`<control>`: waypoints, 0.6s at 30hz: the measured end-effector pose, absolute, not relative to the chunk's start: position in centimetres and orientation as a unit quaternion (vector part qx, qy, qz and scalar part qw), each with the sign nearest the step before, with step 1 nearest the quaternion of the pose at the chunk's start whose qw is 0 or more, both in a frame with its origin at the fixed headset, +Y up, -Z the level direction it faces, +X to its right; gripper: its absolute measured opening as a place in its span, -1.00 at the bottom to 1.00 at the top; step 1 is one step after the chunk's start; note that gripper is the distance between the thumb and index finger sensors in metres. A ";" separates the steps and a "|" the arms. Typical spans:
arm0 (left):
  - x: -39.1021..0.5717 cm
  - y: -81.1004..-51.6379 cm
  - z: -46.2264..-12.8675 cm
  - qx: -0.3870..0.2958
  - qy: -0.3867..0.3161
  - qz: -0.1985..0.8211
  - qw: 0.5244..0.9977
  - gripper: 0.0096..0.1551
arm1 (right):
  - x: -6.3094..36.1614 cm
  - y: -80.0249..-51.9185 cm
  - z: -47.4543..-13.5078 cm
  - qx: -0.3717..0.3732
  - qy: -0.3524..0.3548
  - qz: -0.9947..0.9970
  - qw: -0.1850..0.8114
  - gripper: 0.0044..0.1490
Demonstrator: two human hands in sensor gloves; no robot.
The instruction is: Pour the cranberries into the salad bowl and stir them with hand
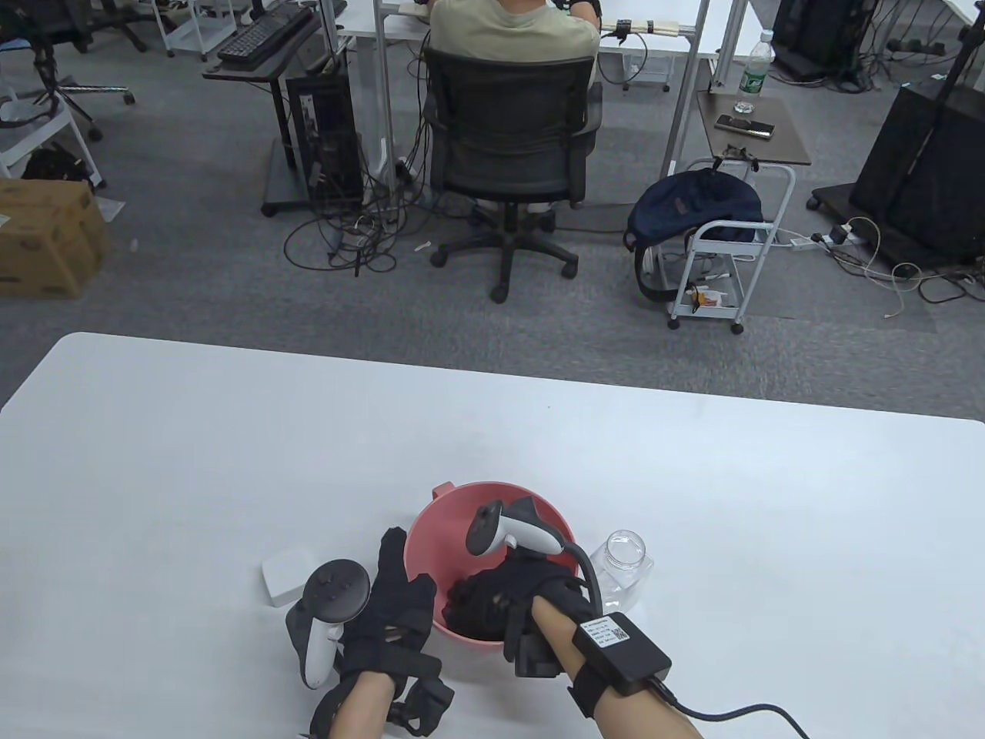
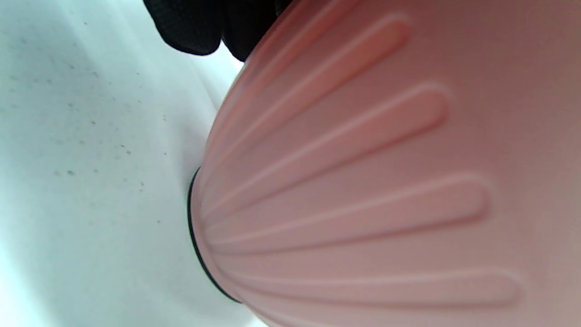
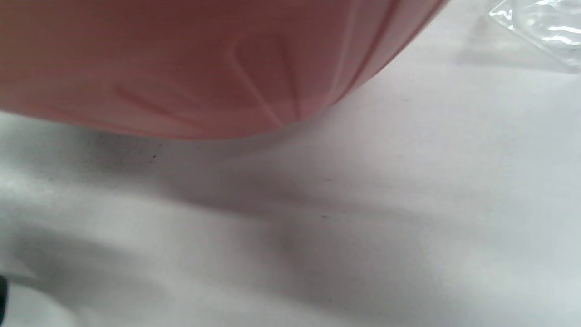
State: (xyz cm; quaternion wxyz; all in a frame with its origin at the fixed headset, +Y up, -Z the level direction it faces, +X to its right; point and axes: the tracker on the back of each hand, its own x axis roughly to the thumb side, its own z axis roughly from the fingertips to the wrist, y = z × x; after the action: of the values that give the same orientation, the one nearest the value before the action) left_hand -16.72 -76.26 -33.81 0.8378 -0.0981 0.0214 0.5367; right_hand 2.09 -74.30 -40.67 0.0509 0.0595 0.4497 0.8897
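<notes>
The pink ribbed salad bowl [image 1: 462, 523] stands on the white table near its front edge. My left hand [image 1: 392, 608] lies against the bowl's left outer wall with its fingers stretched along it; the left wrist view shows the ribbed wall of the bowl [image 2: 363, 181] close up and black fingertips [image 2: 195, 27] beside it. My right hand [image 1: 485, 600] reaches down inside the bowl, fingers loosely bent, and hides whatever lies at the bottom. No cranberries show. The right wrist view looks under the bowl [image 3: 204, 68] from outside.
A clear, lidless jar [image 1: 625, 566] stands empty just right of the bowl, its corner also showing as the jar [image 3: 540, 22]. A small white square lid [image 1: 286, 577] lies left of my left hand. Beyond the table's far edge sits a person on an office chair [image 1: 508, 131].
</notes>
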 end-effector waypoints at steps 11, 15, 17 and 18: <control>-16.7 -76.3 -33.8 -0.099 0.021 0.538 0.837 -0.08 | 2.1 -74.4 -40.6 0.074 0.444 0.892 0.051 -0.05; -16.7 -76.3 -33.8 -0.099 0.020 0.538 0.837 -0.08 | 2.1 -74.4 -40.5 0.080 0.440 0.893 0.054 -0.05; -16.7 -76.3 -33.8 -0.100 0.020 0.539 0.836 -0.08 | 2.1 -74.4 -40.5 0.081 0.439 0.893 0.055 -0.06; -16.7 -76.3 -33.8 -0.100 0.020 0.539 0.836 -0.08 | 2.1 -74.4 -40.5 0.081 0.439 0.893 0.055 -0.06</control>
State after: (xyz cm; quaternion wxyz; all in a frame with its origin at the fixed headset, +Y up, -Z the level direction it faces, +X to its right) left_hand -16.70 -76.31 -33.81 0.8363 -0.0999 0.0199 0.5388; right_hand 2.09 -74.40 -40.54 0.0549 0.0812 0.4392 0.8930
